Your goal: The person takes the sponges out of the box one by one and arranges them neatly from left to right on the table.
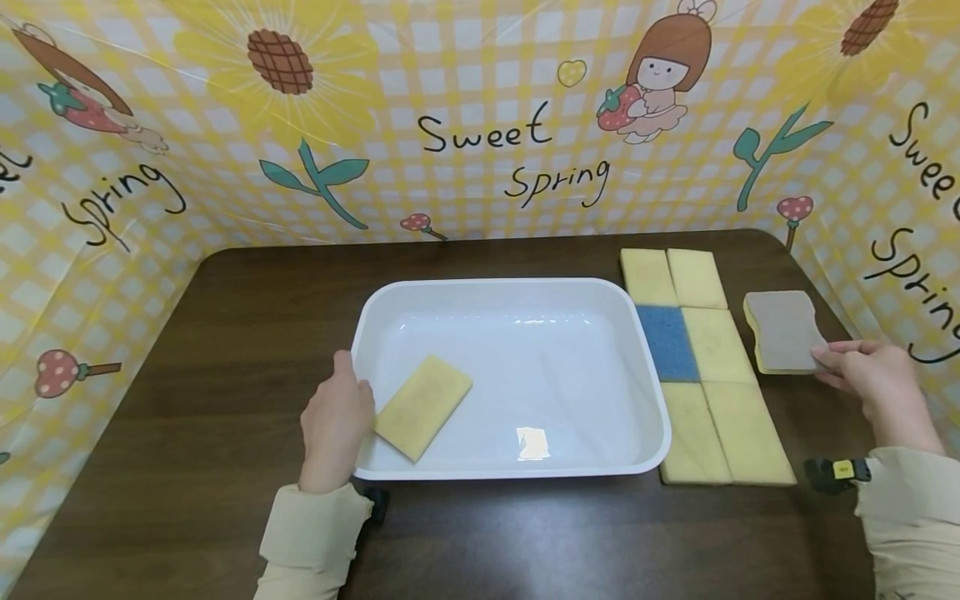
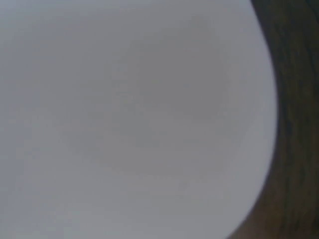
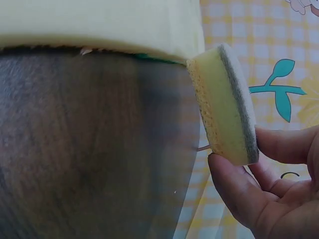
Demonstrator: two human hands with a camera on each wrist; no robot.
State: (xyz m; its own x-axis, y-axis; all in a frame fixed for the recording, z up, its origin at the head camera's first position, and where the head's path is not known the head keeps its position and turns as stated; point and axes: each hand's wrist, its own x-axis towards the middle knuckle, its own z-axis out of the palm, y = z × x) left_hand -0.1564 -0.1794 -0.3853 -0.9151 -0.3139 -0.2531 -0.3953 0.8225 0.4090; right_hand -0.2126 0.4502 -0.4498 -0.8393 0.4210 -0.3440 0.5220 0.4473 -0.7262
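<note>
My right hand pinches a sponge by its right edge, between thumb and fingers. Grey scouring material covers the upper face of this sponge, and the right wrist view shows its yellow foam layer underneath. A white tray lies at the middle of the table, its left rim gripped by my left hand. Inside the tray, near that hand, one yellow sponge rests at a slant. The left wrist view holds only a blurred white part of the tray; the hand itself is out of it.
Along the tray's right side, several yellow sponges lie edge to edge in two columns, with a blue-faced one among them. The dark wooden table meets a yellow checked cloth at the back and sides.
</note>
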